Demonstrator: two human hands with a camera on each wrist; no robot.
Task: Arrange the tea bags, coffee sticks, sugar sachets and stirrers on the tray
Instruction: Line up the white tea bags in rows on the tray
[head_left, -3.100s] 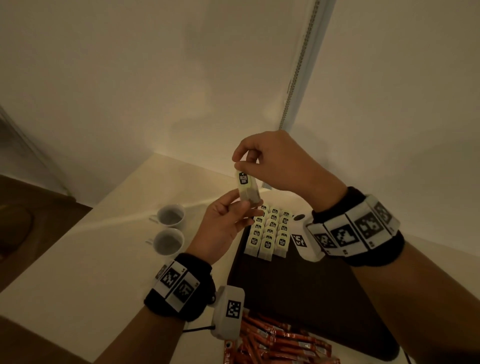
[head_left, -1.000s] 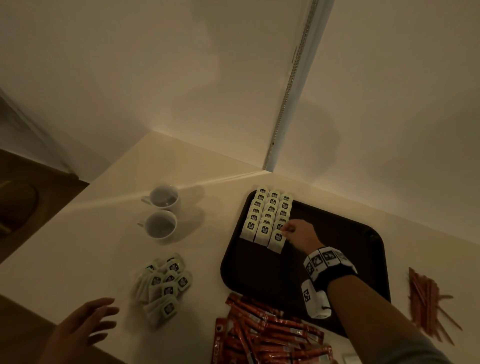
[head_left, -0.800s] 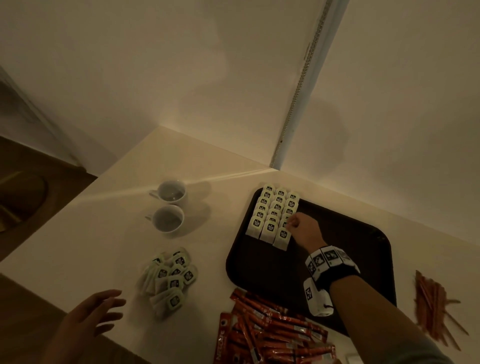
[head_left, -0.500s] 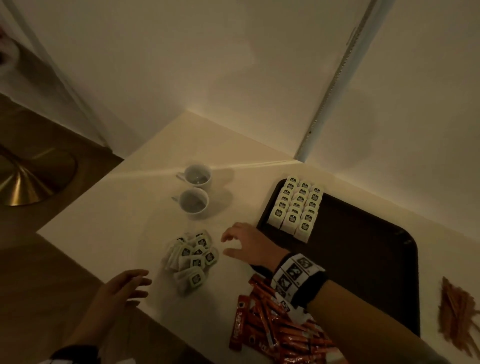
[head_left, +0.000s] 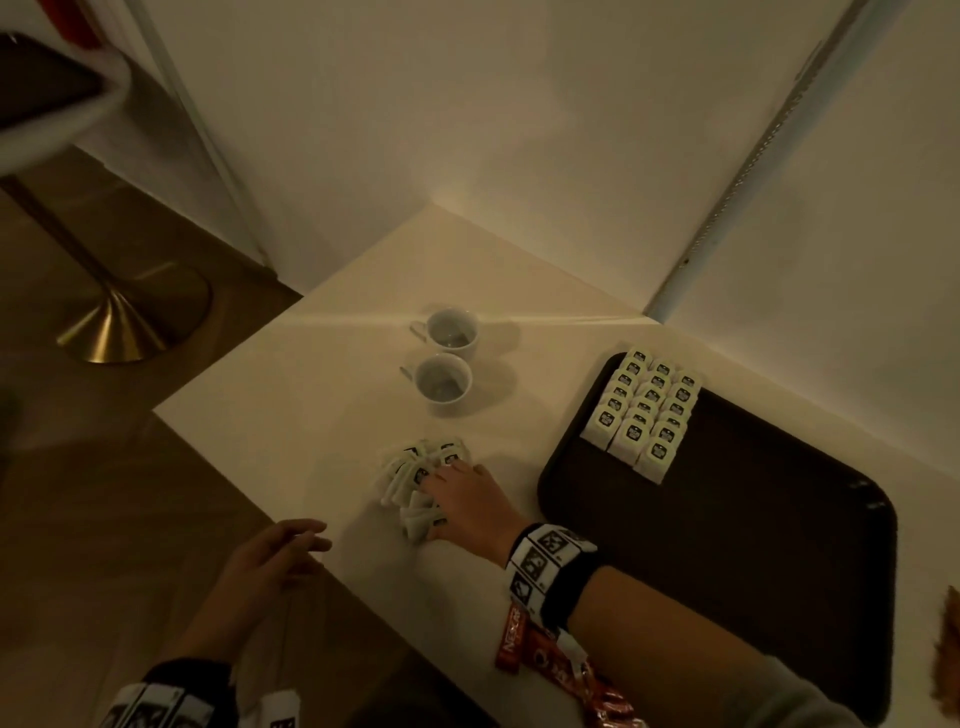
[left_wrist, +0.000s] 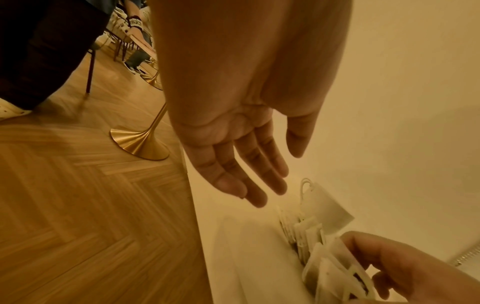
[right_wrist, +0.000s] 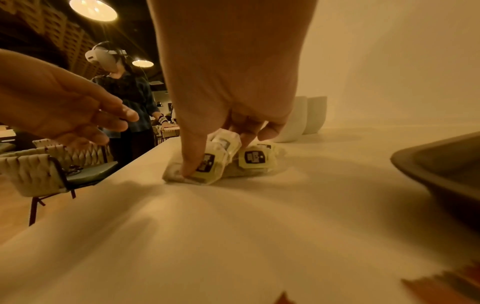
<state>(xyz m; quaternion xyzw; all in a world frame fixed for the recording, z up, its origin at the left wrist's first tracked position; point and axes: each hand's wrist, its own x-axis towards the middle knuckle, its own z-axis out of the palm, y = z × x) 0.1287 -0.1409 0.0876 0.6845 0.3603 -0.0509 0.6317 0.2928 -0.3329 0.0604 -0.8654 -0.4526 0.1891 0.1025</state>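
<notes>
- The fingers (right_wrist: 191, 164) of the right hand (head_left: 467, 501) are curled down into the loose tea bags (head_left: 421, 475), thumb on the nearest bag and the others pressed into the heap behind it, so they pinch one or two bags; exactly how many I cannot tell.
- That heap sits on the table (head_left: 311, 395) near its front left edge, between the two cups (head_left: 447, 358) and the coffee sticks (head_left: 561, 670).
- The left hand (head_left: 270, 551) hovers off the table's front edge, fingers relaxed and spread, holding nothing, just beside the heap.
- The tray (head_left: 727, 545) lies to the right of the heap, well apart; its far left corner already carries three neat columns of arranged tea bags (head_left: 641, 415).
- The columns run from the far corner toward the near edge, so the next bag probably goes at the near end of a column, label up, its long side matching its neighbours.
- The right hand is the nearer to both heap and tray, and the carry is rightward and slightly away.
- Stirrers (head_left: 948, 654) show at the right edge; I see no sugar sachets.
</notes>
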